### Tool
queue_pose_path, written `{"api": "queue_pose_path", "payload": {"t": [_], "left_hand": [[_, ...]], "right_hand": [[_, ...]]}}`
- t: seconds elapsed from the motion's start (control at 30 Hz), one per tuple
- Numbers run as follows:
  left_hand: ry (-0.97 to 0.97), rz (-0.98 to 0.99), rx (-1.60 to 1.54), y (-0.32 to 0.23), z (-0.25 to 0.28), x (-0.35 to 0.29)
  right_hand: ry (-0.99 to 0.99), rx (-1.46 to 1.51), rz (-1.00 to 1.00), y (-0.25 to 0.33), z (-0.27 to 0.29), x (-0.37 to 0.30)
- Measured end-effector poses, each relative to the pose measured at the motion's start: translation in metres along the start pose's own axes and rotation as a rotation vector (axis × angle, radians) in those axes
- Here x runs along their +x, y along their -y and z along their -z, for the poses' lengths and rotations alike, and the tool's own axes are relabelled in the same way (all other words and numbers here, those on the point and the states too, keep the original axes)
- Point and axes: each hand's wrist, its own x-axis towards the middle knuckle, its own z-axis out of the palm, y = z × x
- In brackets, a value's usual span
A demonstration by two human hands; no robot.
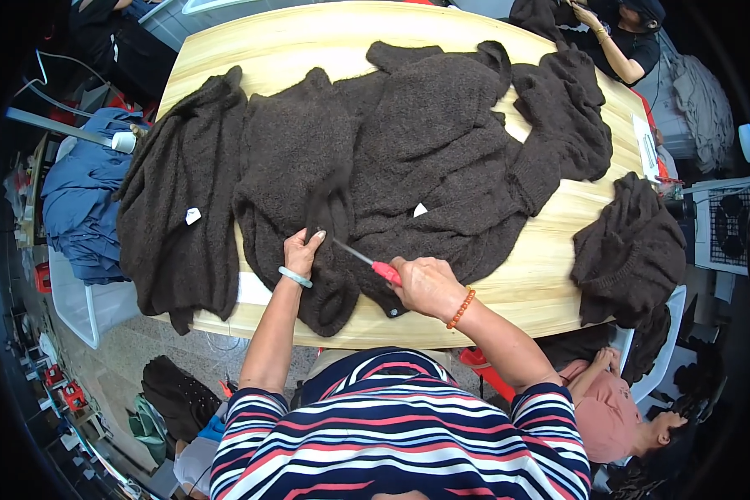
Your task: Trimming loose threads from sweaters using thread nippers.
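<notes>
My left hand (302, 252) pinches a fold of a dark brown knit sweater (296, 150) between thumb and fingers. From the right, my right hand (429, 286) grips a tool with a red handle and thin metal shaft (365, 257). Its shaft points at the pinched fold; whether the tip touches the knit cannot be made out. Under and beyond the tool lies another brown knit sweater (429, 117), with a small white tag on it. Left of my left hand a further brown knit garment (183, 183) is spread, with a white tag.
The garments lie on a light wooden table (558, 250). A bunched brown knit piece (629, 250) hangs at its right edge. Blue clothes (87, 192) fill a white bin at the left. A person in black (621, 42) works at the far right; another in pink (604, 412) sits near right.
</notes>
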Motion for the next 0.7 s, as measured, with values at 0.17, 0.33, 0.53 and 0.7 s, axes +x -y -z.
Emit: {"api": "queue_pose_path", "payload": {"t": [0.17,0.33,0.53,0.7], "left_hand": [[-0.002,0.005,-0.036,0.002,0.005,-0.001],[-0.235,-0.489,0.88,-0.024,-0.017,-0.01],[-0.153,-0.907,1.3,-0.063,-0.055,0.017],[-0.036,-0.484,0.708,-0.031,-0.037,0.052]], "right_hand": [[0.193,0.013,0.172,0.008,-0.011,-0.012],[0.179,0.057,0.091,-0.007,-0.009,-0.031],[0.014,0.084,-0.052,-0.022,-0.005,-0.041],[-0.042,0.091,-0.126,-0.024,0.009,-0.034]]}}
